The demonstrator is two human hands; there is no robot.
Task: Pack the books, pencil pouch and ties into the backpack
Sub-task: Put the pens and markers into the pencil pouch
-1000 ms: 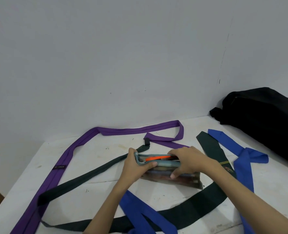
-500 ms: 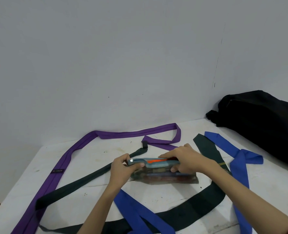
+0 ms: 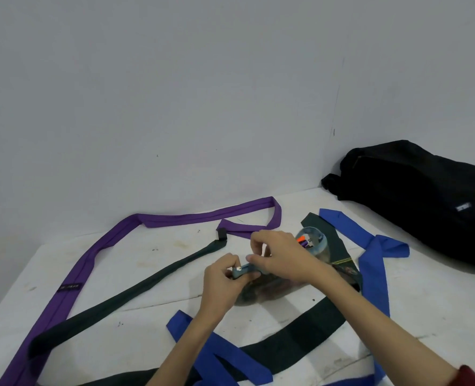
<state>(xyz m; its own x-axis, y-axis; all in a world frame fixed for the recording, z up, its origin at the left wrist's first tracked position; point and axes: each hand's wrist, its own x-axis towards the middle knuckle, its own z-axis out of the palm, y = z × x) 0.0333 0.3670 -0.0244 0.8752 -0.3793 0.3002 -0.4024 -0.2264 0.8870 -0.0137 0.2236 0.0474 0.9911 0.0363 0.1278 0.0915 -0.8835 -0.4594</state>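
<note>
Pencil pouch [image 3: 261, 288] lies mid-table [image 3: 147, 310] on the dark green tie [image 3: 136, 288], its far end gaping with orange and purple pens showing. The left hand [image 3: 221, 282] pinches the near zipper end to brace it, while the right hand [image 3: 282, 253] grips the teal top edge, probably to zip it shut before packing. The black backpack [image 3: 425, 201] waits well apart at right.
</note>
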